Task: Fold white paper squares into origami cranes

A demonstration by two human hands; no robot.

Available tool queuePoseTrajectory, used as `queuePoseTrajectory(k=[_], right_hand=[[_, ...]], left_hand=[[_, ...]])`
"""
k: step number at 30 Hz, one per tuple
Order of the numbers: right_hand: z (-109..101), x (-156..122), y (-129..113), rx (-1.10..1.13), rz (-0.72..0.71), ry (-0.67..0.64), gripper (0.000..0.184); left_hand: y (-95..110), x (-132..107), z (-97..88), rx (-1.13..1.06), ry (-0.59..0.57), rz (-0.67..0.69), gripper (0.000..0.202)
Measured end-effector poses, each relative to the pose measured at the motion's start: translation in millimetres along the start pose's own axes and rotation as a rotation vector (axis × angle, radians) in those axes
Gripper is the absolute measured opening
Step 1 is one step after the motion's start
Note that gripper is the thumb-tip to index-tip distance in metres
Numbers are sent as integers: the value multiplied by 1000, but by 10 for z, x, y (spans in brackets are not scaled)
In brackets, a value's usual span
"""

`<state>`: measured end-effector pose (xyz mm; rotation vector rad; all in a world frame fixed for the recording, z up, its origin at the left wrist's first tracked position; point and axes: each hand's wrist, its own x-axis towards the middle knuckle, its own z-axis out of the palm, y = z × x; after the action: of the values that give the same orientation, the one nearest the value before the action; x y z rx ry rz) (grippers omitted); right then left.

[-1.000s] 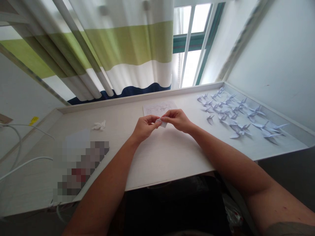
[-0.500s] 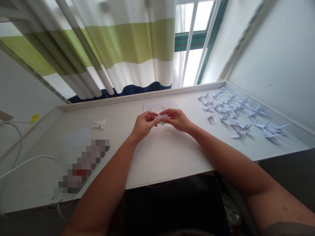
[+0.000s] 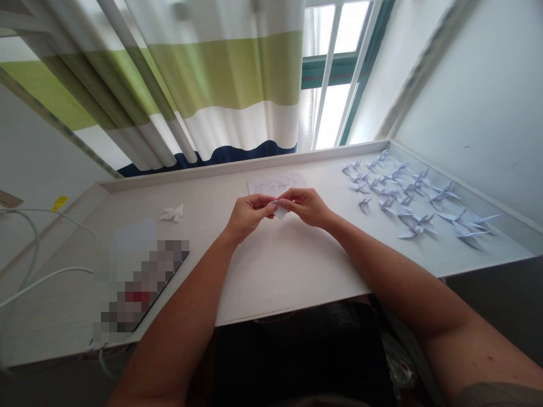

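Pinching a small folded piece of pale paper [image 3: 280, 211] between the fingertips of both hands, raised just above the middle of the table [image 3: 275, 271] rather than resting on it, probably so that the folds can be worked from both sides at once. Left hand [image 3: 248, 215] closing thumb and forefinger on the near-left edge of the paper; right hand [image 3: 307, 205] clamping the opposite edge from above, the two hands meeting almost fingertip to fingertip, both forearms stretching in from the near edge. Lying flat just behind the hands, a printed sheet [image 3: 275, 182], apparently within easy glance. Standing spread out in loose rows at the far right of the table, well apart from the hands, a flock of finished paper cranes [image 3: 407, 198], seemingly set aside out of the working space. Sitting to the left, a small crumpled white scrap [image 3: 172, 213], and nearer the left edge a blurred-out flat object [image 3: 139, 288] beside white cables [image 3: 38, 280]. Hanging behind the table, a striped curtain [image 3: 203, 85] next to a window [image 3: 335, 79]. Compared with the frame a second earlier: hands holding nearly the same spot, the paper sitting turned slightly, a lower corner now pointing down between the fingertips; everything else on the table lying unchanged.
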<state>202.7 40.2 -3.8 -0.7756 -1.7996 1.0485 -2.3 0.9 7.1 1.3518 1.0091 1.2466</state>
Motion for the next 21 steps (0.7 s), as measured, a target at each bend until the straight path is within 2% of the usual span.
queuePoseTrajectory(k=[5, 8, 11, 13, 16, 21], right_hand=[[28, 6, 36, -48, 120, 48, 55], [35, 15, 84, -77, 109, 63, 45], [3, 15, 87, -253, -109, 143, 26], [-32, 5, 54, -404, -294, 139, 14], [-66, -22, -9, -570, -457, 30, 9], [-51, -40, -25, -723, -534, -198, 15]], left_hand=[[-46, -16, 39, -6, -38, -52, 42], [-56, -11, 45, -50, -15, -84, 43], [-57, 5, 32, -102, 26, -128, 41], [-61, 17, 17, -125, 55, -168, 37], [-73, 31, -11, -115, 98, -207, 31], [-93, 46, -50, -71, 180, -220, 25]])
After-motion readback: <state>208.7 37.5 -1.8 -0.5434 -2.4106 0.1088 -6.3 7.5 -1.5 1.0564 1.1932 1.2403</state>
